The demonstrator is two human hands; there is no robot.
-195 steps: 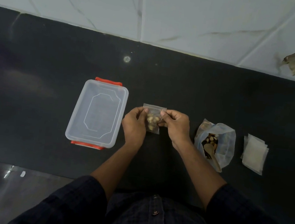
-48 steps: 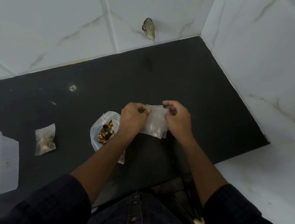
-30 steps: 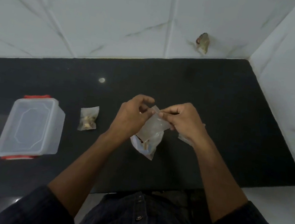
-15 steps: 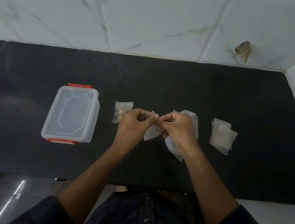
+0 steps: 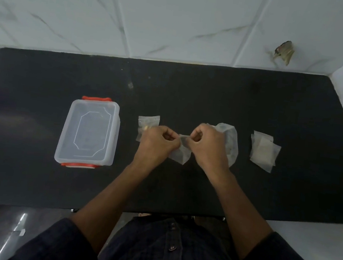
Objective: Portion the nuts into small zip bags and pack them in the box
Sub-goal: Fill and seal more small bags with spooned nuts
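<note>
My left hand (image 5: 158,143) and my right hand (image 5: 206,147) are close together over the dark table (image 5: 191,93), fingers curled, each pinching a top corner of one small empty zip bag (image 5: 180,154) — it hangs between them, its lower corner pointing down toward me. Just behind my left hand lies a small filled bag (image 5: 146,125), flat on the table, with some nuts showing through it and my knuckles covering its near edge. Further out past my left hand stands the clear plastic box (image 5: 89,134), its lid on and a red clip at each short end. Behind and under my right hand sits the larger bag of nuts (image 5: 230,144), mostly hidden by the hand — I cannot tell how full it is. Well off beyond my right hand lies a loose stack of empty zip bags (image 5: 263,154).
</note>
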